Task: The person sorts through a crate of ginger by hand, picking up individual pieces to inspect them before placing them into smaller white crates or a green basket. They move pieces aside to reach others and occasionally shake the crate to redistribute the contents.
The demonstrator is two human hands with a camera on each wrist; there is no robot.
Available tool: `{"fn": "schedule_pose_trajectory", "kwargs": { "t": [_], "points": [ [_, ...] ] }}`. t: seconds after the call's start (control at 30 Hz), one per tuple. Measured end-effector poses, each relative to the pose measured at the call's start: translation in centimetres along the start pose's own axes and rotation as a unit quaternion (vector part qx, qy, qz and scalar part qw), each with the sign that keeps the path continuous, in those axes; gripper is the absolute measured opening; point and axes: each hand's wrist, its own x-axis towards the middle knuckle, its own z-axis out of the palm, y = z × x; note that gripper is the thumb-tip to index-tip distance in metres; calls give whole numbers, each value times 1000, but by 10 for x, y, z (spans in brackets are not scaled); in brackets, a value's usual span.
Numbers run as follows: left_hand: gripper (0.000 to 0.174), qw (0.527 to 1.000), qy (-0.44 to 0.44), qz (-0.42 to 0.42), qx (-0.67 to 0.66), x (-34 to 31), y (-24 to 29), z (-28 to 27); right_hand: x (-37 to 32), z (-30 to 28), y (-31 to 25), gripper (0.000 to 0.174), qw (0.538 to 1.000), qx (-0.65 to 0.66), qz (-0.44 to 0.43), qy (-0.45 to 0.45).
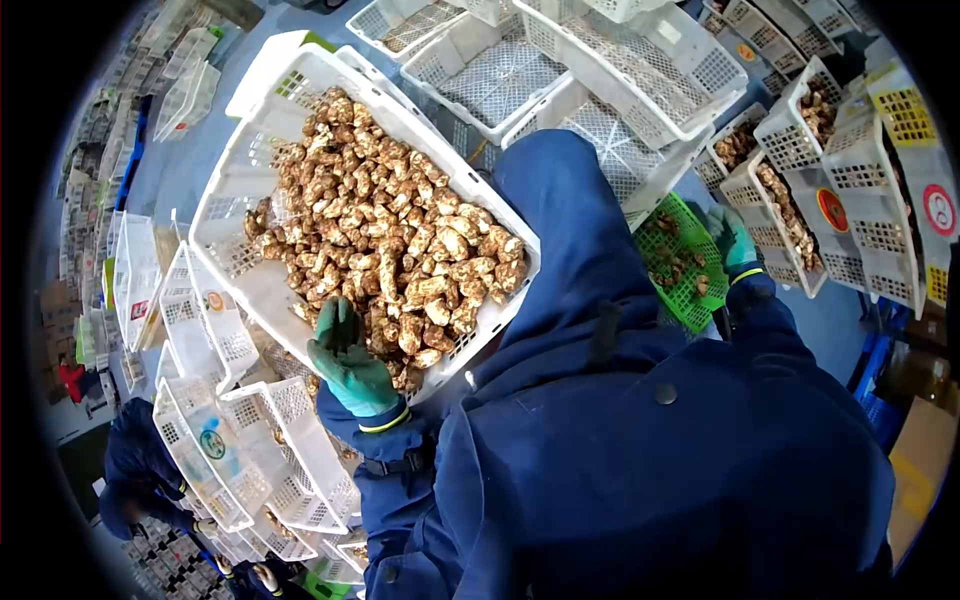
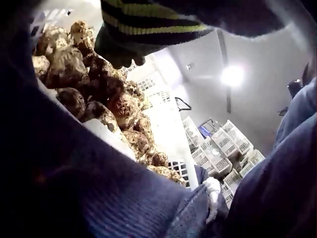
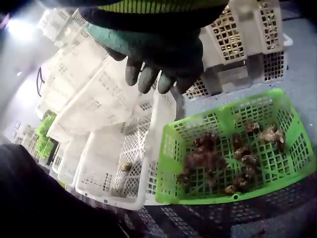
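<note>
A large white crate (image 1: pixel 225 215) holds a heap of brown-and-white mushrooms (image 1: pixel 385 225), seen closer in the left wrist view (image 2: pixel 124 106). My left hand (image 1: pixel 355 365), in a green glove, is at the crate's near edge beside the heap, fingers extended and nothing visible in them. My right hand (image 1: pixel 733 240), gloved too, hangs over the edge of a green basket (image 1: pixel 690 215) with some dark mushroom pieces in it. In the right wrist view the fingers of the right hand (image 3: pixel 153 59) hang loosely spread above the green basket (image 3: pixel 223 116), holding nothing.
White crates (image 1: pixel 490 75) stand beyond my knee, one with a few bits in it. Filled crates (image 1: pixel 790 215) are stacked at the right. More white crates (image 1: pixel 225 450) stand at the lower left, near another person in dark clothes (image 1: pixel 145 460). Blue floor (image 1: pixel 835 325) shows at the right.
</note>
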Motion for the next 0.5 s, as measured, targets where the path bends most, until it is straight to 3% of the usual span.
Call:
{"fn": "schedule_pose_trajectory", "kwargs": {
  "t": [0.1,0.2,0.23,0.27,0.3,0.33,0.4,0.43,0.47,0.5],
  "points": [
    [63,1000,-20,-2,-8,3,-6,-1,-5,-15,1,49,997,56,-45,30],
    [62,999,-32,6,-44,7,-14,-4,-8,-24,5,48,995,78,-10,63],
    [62,998,-32,46,-2,5,-15,1,-8,-18,-1,57,1000,18,-4,7],
    [61,999,-31,16,-35,5,-15,-2,-2,-4,-1,56,999,43,-22,20],
    [61,997,-29,-13,-68,5,-14,-4,-4,24,-14,55,999,22,-33,-12],
    [63,992,-59,59,-98,-3,-8,11,-9,62,-35,54,998,3,-45,-45],
    [61,980,-131,-56,-138,5,-7,-12,-25,152,-82,55,987,-52,-94,-117],
    [64,971,-171,-65,-155,8,-11,-13,-40,197,-104,55,964,-79,-157,-198],
    [68,932,-219,-130,-259,11,-14,-14,-57,240,-123,56,930,-104,-218,-276],
    [67,936,-201,-170,-235,5,-7,-9,-72,279,-138,55,902,-117,-237,-341]
  ]
}}
